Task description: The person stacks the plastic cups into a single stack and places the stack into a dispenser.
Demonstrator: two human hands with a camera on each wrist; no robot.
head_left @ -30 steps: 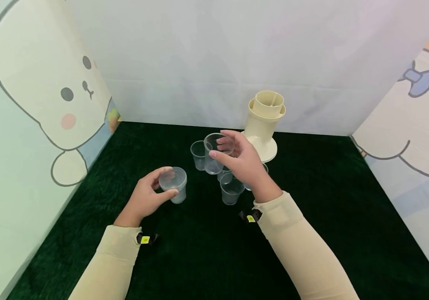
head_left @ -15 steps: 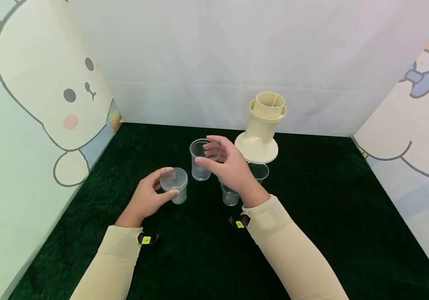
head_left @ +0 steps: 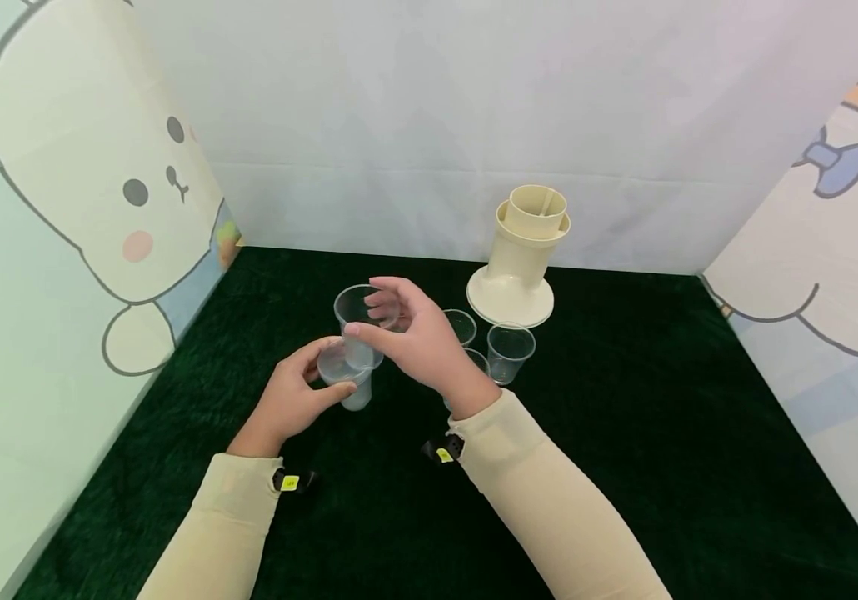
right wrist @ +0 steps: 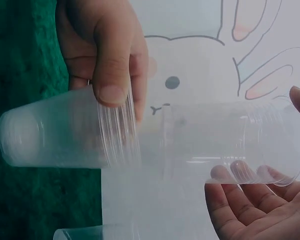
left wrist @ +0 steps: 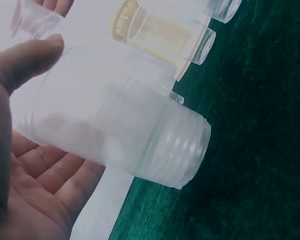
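A stack of nested, clear plastic cups is standing upright in the left hand, its rims layering closely. A clear plastic cup, mouth up, is hanging from the right hand just above the stack.

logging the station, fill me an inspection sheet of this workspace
Surface: dark green cloth
Job's things: lower cup stack, upper clear cups with their base toward its mouth; at least three standing cups on the cloth
Clutter: cream stand near the back, untouched; may belong to the job
Grippers: left hand grips the lower stack; right hand holds the upper cups
Cables: nothing seen
Surroundings: white back wall, cartoon-printed side panels
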